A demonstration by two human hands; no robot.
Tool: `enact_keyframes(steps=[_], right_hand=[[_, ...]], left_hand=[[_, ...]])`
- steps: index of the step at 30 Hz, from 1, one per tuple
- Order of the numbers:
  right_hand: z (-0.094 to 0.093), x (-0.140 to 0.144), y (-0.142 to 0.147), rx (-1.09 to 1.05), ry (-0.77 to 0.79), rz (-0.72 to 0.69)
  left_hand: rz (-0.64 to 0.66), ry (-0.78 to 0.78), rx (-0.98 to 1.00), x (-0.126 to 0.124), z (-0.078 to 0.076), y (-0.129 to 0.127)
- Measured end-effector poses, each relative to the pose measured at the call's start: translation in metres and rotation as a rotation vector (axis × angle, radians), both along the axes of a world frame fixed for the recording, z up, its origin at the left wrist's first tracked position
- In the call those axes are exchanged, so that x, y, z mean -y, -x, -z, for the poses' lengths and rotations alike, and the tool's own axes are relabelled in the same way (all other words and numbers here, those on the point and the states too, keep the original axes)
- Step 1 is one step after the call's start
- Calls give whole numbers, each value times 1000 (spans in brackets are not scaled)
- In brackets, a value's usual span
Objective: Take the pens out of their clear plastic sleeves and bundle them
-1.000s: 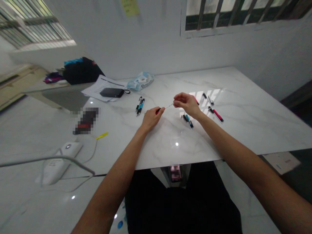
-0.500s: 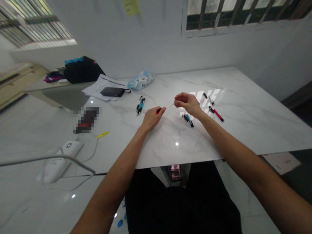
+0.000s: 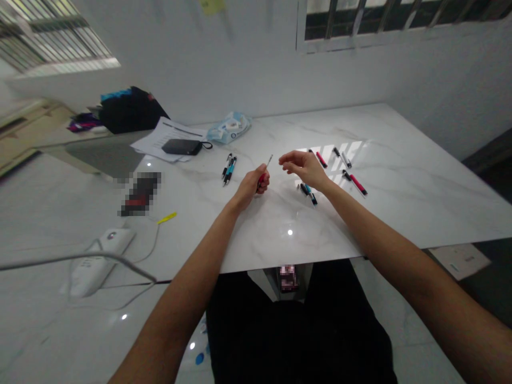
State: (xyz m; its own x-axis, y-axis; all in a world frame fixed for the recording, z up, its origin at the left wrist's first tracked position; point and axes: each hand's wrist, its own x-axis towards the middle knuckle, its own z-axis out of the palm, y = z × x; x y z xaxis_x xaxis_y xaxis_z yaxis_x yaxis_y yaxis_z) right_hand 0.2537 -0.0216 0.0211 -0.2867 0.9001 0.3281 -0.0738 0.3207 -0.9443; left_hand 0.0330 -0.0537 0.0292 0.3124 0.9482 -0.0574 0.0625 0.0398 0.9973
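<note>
My left hand is closed round the red barrel of a pen. From the top of that barrel a thin refill with a pale tip sticks up, tilted to the right. To the right, my right hand hovers over the table with thumb and fingers apart and nothing visible between them. Below its wrist lie black and blue pen parts. Beyond the hand sits a red pen barrel. Black and clear pen pieces and a red pen piece rest farther right.
Several black and blue pens lie left of my left hand. Behind them are papers, a black pouch-like case and a blue-white packet. A white power strip with a grey cable occupies the left side.
My right hand has let go of the refill's end and its fingers have parted. My left hand has turned, so the refill now points upward instead of toward the right hand.
</note>
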Motion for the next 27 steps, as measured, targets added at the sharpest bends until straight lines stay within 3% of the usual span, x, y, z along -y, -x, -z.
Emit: enact_keyframes(steps=[4,12,22,27], right_hand=[[0,7,6,118,-89,-91],[1,10,11,131,-86,-171],[0,10,9,157,-94,-186],[0,8,12,12,-2,-139]], left_hand=[[120,53,176,6,-6,-5],[123,107,163,11,-15,-10],[195,102,107,11,-3,-9],[166,73,87,9,-3,-9]])
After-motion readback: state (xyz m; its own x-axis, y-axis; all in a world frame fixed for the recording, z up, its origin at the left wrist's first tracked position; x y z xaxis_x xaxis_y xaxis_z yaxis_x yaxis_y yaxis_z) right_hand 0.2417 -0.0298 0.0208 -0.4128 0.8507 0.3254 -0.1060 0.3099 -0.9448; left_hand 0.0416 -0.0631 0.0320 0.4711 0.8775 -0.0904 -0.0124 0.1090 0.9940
